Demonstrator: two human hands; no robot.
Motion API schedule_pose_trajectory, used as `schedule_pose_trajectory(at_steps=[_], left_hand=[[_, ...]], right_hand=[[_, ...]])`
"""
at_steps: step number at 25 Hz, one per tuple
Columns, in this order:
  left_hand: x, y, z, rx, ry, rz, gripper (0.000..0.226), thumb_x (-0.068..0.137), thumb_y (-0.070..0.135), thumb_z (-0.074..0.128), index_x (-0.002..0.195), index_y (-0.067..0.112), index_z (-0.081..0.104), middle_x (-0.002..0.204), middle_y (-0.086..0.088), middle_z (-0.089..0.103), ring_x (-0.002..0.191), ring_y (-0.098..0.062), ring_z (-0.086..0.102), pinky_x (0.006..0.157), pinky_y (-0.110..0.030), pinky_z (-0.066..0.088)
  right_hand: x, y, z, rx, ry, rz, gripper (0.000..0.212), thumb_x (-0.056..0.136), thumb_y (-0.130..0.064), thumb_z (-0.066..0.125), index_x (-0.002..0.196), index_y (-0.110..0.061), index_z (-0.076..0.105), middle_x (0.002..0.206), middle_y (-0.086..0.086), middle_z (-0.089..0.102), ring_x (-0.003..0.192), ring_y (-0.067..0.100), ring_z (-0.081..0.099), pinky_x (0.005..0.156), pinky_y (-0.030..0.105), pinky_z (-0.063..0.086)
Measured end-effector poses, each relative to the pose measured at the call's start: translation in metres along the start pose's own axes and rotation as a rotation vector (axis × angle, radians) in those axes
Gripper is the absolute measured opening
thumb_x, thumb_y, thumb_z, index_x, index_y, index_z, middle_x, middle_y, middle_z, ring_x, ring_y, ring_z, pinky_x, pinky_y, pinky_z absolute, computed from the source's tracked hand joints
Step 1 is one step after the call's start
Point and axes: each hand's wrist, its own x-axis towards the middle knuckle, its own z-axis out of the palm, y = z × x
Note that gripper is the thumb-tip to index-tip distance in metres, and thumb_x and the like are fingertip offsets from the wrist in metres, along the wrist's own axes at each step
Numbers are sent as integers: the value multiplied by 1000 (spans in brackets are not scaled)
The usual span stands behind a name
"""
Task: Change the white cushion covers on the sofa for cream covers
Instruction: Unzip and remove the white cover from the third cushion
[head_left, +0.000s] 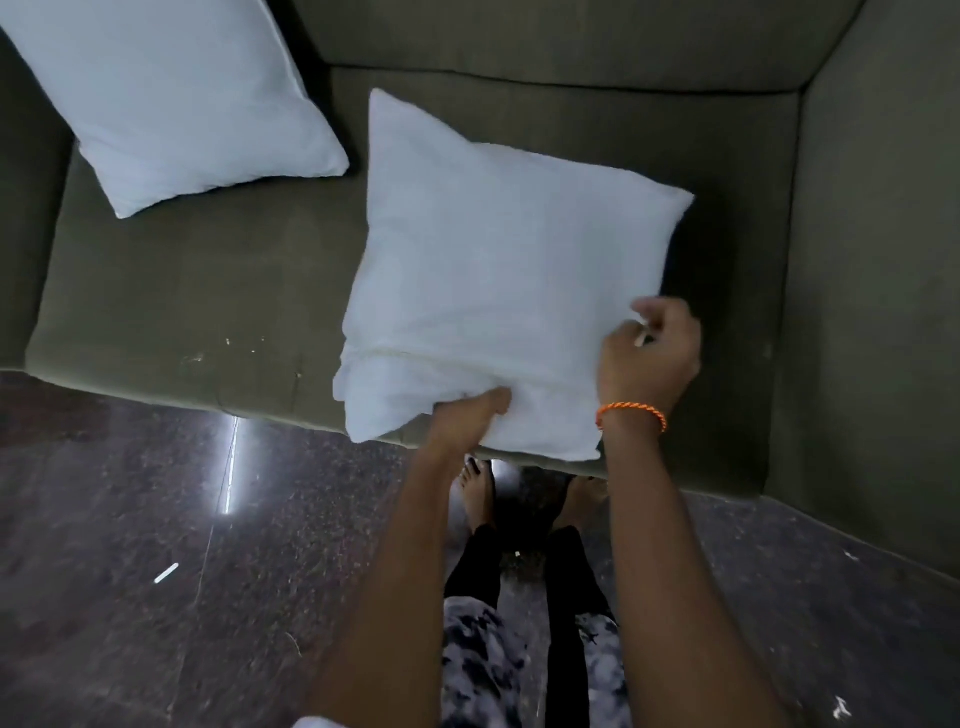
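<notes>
Lying on the green sofa (171, 291), the near white cushion (498, 270) is gripped at its front edge by the left hand (470, 415); the right hand (649, 353) pinches its zipper end.

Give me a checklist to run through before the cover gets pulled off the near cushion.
1. Near cushion resting on the sofa: ok.
2. Left hand gripping its front edge: ok.
3. Right hand pinching the cover at the right edge: ok.
4. Zip open: cannot tell.
5. Second cushion out of the way, apart at far left: ok.
6. Cream cover within reach: not ok, none in view.
</notes>
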Motion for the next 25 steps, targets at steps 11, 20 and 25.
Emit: schedule_pose_trajectory(at_steps=[11, 20, 25], left_hand=[[51, 54, -62, -99, -204, 38, 35, 65, 34, 64, 97, 19, 60, 84, 1, 60, 80, -17, 56, 66, -26, 45], [79, 93, -62, -613, 234, 115, 35, 86, 24, 69, 119, 16, 59, 113, -4, 66, 94, -17, 61, 90, -34, 52], [77, 84, -58, -577, 336, 279, 16, 87, 19, 66, 103, 21, 63, 101, 1, 69, 98, -17, 65, 92, -36, 53]], right_hand=[[1, -63, 135, -793, -756, -641, 45, 90, -50, 47, 133, -38, 48, 157, 0, 18, 147, 21, 7, 116, 46, 2], [7, -78, 181, -925, -576, -487, 36, 86, -51, 56, 119, -38, 59, 148, 2, 30, 140, 21, 22, 111, 47, 15], [17, -81, 192, -836, -479, -534, 16, 84, -27, 65, 100, -26, 65, 131, 2, 50, 129, 20, 38, 108, 46, 21]])
